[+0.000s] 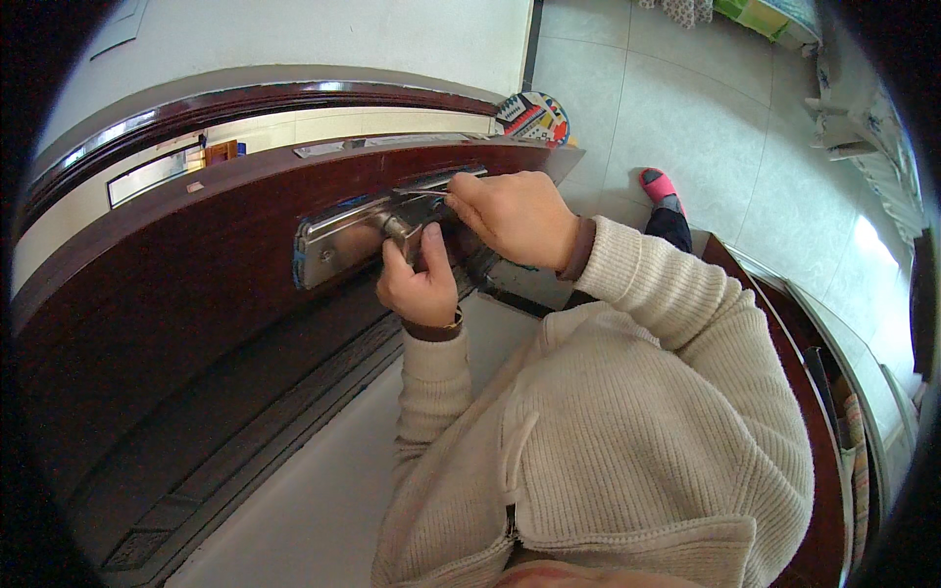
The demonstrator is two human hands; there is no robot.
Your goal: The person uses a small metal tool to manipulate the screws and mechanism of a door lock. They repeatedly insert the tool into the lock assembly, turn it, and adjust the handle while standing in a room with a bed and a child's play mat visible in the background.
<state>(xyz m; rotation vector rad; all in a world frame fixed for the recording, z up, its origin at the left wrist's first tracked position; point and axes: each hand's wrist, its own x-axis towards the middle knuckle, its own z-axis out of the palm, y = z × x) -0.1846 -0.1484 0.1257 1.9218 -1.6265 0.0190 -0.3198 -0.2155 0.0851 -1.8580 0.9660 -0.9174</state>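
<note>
A dark red-brown wooden door (186, 284) stands on edge before me, with a long silver lock plate (338, 245) on its face. My left hand (423, 284) is closed around the metal door handle (397, 227) that sticks out from the plate, thumb on one side and fingers on the other. Just beyond it, at the plate's far end, my right hand (515, 211) pinches a thin metal rod (423, 191); its exact kind is too small to tell. Part of the plate is hidden behind both hands. Blue film edges show along the plate's rim.
Behind the door is a dark wooden frame (323, 93) beside a white wall (323, 34). A round patterned item (534, 118) lies by the door's far edge. My foot in a pink slipper (665, 193) rests on the grey tile floor (686, 118). Dark wooden furniture (784, 323) stands at my right.
</note>
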